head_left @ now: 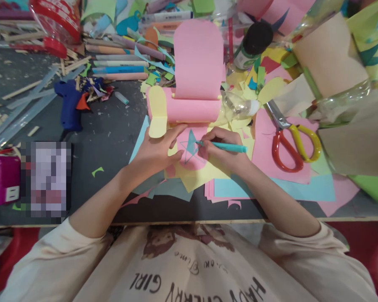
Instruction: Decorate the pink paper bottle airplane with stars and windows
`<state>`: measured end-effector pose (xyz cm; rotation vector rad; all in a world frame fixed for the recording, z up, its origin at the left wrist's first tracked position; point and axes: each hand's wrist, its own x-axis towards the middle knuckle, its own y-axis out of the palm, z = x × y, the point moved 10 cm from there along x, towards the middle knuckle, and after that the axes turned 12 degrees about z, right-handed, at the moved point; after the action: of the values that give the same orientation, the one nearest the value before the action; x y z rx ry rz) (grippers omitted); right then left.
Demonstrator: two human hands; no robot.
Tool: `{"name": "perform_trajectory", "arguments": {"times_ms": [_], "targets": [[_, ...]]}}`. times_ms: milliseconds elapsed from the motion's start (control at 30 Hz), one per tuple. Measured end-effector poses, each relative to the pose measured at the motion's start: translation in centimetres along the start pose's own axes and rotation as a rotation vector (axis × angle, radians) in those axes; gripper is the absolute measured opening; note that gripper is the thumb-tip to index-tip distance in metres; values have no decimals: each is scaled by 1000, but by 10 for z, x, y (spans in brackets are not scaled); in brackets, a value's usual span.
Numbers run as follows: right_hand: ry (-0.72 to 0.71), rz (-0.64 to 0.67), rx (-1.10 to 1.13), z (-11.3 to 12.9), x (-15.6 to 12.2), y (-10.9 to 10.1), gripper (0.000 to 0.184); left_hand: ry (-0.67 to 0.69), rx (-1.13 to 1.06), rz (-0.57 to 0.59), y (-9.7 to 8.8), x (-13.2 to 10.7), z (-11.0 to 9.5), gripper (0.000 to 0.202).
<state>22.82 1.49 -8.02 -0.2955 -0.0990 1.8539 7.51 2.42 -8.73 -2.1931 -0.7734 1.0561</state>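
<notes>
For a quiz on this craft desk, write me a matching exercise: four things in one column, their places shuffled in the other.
1 teal pen
2 scissors
3 blue glue gun
4 pink paper with star

A on a pink sheet, right of both hands
B in the right hand
C held down by the left hand
D on the dark table, far left

Pairs: 1-B, 2-A, 3-D, 4-C

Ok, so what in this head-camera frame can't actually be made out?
1. Head view, pixelated block at left: blurred, whatever lies there is hidden.
2. Head view, blue star on pink paper: partly covered by left hand and right hand, which holds the teal pen.
3. Head view, red-lidded container: cut off by top edge.
4. Head view, purple box: cut off by left edge.
5. Head view, black-capped bottle: label too small to read.
</notes>
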Motion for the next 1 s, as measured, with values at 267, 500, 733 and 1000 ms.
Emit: {"name": "perform_trajectory", "arguments": {"times_ms": [267, 500, 733, 1000], "targets": [[-36, 4, 25, 1, -1, 0, 13, 11, 3, 2, -1, 0, -2, 62], [-11, 29, 91, 0, 2, -3, 15, 36, 0, -8, -2, 0, -1, 61], [19, 45, 96, -5, 1, 4, 9, 29, 14, -24, -3, -1, -2, 61], [17, 179, -97, -1, -4, 16, 11, 32, 8, -17, -1, 0, -1, 61]]}}
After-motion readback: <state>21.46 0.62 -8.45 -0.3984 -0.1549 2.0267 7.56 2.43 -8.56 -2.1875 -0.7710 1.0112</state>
